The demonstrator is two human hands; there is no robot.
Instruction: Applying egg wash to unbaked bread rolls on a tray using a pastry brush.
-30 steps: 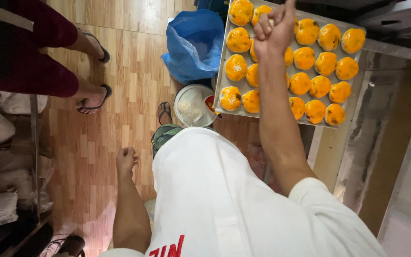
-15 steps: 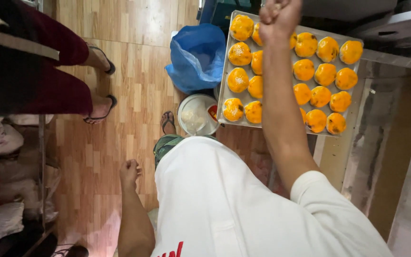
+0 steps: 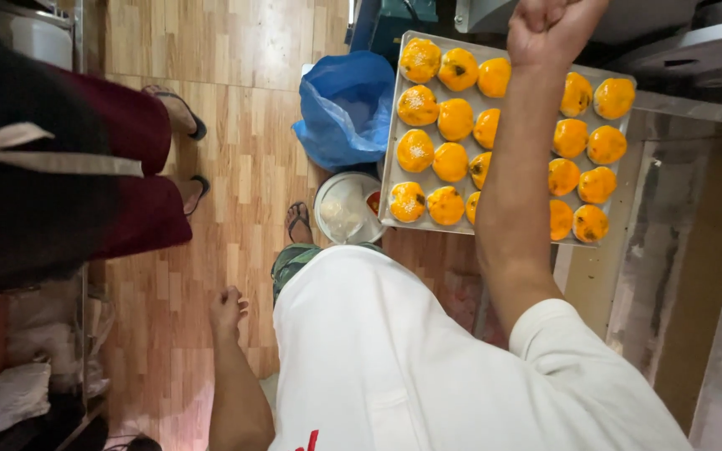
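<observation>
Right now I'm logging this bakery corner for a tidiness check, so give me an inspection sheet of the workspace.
Surface: metal baking tray resting on a steel ledge above the wooden floor.
Job's things: rows of glazed yellow buns on the tray, some hidden by the arm.
Clutter: blue plastic bag; white bucket under the tray edge.
Hands: right hand fisted at the tray's far edge, grip unclear; left hand hanging empty.
Cables: nothing seen.
Surroundings: another person in dark red trousers and sandals stands at left.
</observation>
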